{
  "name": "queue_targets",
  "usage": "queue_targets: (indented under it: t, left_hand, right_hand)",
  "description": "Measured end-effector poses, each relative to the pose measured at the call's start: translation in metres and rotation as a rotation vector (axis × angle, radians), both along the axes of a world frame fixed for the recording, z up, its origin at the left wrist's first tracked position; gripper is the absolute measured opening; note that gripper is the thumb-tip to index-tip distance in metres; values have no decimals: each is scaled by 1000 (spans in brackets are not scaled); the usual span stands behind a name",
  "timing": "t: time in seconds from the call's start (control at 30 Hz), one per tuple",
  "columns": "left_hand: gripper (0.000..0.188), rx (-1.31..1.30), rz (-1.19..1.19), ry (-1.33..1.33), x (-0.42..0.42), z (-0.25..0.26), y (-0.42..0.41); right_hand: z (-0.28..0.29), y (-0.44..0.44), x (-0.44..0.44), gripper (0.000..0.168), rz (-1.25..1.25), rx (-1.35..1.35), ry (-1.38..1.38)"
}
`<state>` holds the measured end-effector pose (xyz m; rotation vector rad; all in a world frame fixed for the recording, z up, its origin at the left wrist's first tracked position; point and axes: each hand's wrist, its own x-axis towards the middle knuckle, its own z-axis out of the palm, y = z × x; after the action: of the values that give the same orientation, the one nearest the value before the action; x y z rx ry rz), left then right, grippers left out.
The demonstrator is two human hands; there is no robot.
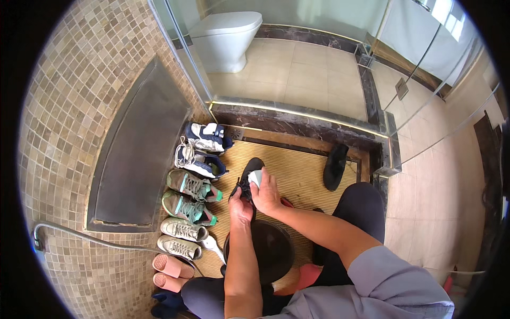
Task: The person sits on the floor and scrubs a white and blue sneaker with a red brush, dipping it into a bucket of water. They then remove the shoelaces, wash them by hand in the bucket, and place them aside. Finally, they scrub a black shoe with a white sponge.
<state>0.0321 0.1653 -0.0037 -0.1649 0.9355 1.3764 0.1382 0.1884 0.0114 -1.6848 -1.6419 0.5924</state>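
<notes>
My left hand (pixel 241 207) holds a black lace-up shoe (pixel 254 164) near its opening, its toe pointing away from me. With my right hand (pixel 266 194) I grip a pale block-shaped brush (pixel 256 178), pressed against the side of the shoe; white bristles or foam show at its edge, I cannot tell which. Below my hands stands a dark round basin (pixel 275 251), partly hidden by my left forearm. Another black shoe (pixel 335 167) lies apart on the ribbed mat at the right. A small red object (pixel 286 202) shows partly behind my right forearm.
Along the tiled wall stand blue-and-white sneakers (pixel 205 137), green-brown sneakers (pixel 191 184), off-white canvas shoes (pixel 184 229) and pink slippers (pixel 171 266). A white shower head (pixel 212 245) lies beside the basin, near a metal hose (pixel 91 239). A raised stone curb (pixel 299 119) and glass panels border the mat.
</notes>
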Motion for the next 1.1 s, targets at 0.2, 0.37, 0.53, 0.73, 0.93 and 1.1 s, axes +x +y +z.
queue_targets:
  t: [0.2,0.37,0.53,0.73,0.93,1.1]
  left_hand:
    - [11,-54,58,9,-7,-22,-2]
    - [30,-19,38,-103,-15,-8,6]
    - [39,-95,141,-151,-20,-22,5]
    - [39,-102,175,-109,-32,-6,4]
    - [34,-73,246,-124,-37,-3,7]
    - [30,-16,215,-44,-44,-8,1]
  right_hand:
    - [20,47,16,66,-105,-58,67]
    - [-15,-11,-14,69,20,-3,195]
    - [1,30,-6,65,135,46,276]
    - [-20,-7,2,62,379,-28,351]
    - [-7,-5,9,61,492,137,319]
    - [-14,-10,11,63,431,24,257]
